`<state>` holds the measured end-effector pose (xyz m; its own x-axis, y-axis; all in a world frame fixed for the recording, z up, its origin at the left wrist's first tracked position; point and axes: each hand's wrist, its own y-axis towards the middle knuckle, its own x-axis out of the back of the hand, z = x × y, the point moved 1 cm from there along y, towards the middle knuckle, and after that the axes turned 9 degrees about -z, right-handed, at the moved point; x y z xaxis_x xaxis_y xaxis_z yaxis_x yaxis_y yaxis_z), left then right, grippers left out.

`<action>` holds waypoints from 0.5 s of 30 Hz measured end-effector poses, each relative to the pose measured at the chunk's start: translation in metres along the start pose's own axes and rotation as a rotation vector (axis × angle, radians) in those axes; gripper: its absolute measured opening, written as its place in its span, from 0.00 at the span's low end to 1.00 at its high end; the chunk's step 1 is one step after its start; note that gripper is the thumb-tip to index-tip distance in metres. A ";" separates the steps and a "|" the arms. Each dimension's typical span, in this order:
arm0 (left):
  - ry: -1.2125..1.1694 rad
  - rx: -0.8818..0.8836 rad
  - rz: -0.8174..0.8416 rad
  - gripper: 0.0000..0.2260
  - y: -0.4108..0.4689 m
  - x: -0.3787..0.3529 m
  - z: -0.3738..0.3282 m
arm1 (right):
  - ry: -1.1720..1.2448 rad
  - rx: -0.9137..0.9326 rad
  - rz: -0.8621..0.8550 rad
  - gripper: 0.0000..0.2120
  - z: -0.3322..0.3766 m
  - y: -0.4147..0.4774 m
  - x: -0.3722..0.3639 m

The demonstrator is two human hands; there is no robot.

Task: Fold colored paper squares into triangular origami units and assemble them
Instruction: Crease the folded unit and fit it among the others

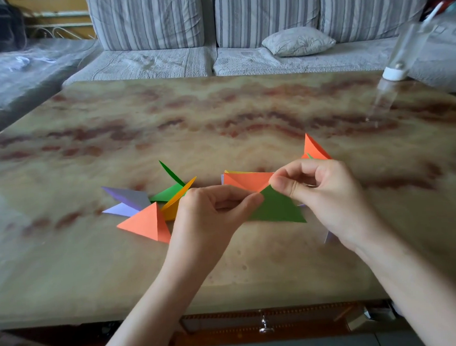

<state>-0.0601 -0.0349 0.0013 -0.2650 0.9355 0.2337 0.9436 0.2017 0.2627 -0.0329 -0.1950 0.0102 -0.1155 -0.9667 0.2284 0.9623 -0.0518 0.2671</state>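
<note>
A dark green folded paper triangle (276,208) is held above the marble table (217,114) between both hands. My left hand (211,214) pinches its left edge. My right hand (322,193) pinches its top corner with thumb and forefinger. Behind it lies an orange folded unit (245,181) over a yellow sheet. Another orange piece (314,148) stands up behind my right hand. To the left sit folded units: an orange triangle (146,223), a yellow one (176,200), a green one (168,190) and a purple one (130,200).
A clear plastic bottle with a white cap (400,63) stands at the table's far right. A grey striped sofa (238,23) with a small cushion (297,41) runs behind the table. A drawer knob (264,325) shows under the near table edge.
</note>
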 end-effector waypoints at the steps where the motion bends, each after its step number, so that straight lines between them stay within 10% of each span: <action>1: -0.003 0.010 0.005 0.07 0.000 0.002 0.000 | 0.002 -0.012 -0.006 0.05 0.000 0.001 0.001; 15: -0.012 0.058 -0.145 0.06 0.013 0.034 0.008 | 0.034 -0.036 -0.176 0.06 -0.009 0.018 0.030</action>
<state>-0.0555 0.0020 0.0051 -0.3976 0.8985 0.1861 0.9054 0.3512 0.2386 -0.0170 -0.2274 0.0139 -0.2754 -0.9497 0.1491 0.9360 -0.2295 0.2669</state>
